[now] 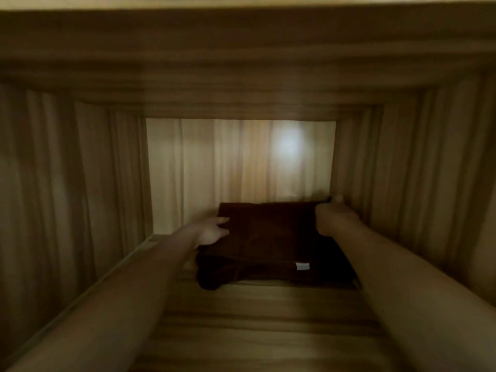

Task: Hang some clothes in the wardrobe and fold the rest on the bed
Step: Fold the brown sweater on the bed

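The folded garment (268,237) is dark brown and lies flat on the wooden shelf (268,318) inside the wardrobe, directly between my two hands. A small pale tag (302,266) is sewn at its near edge, on the side of my right forearm; the tag is too blurred for me to read any writing on it. My left hand (212,232) reaches forward with the arm stretched out, its fingers fairly straight and resting on top of the garment's left edge. My right hand (335,216) is further in, curled round the far right corner of the cloth with the thumb up. The hands are well apart, one on each side of the bundle. The garment sits square to the shelf, its far edge running straight across from one hand to the other; seen at this low angle, I cannot tell whether it is longer across or front to back. The near corner below my left hand bulges loosely. Beyond my fingertips stands the pale back panel (214,162), with a soft bright spot (288,145) above my right hand. The right wall (402,183) is just beside my right hand, and the left wall (67,183) lies well apart from my left.
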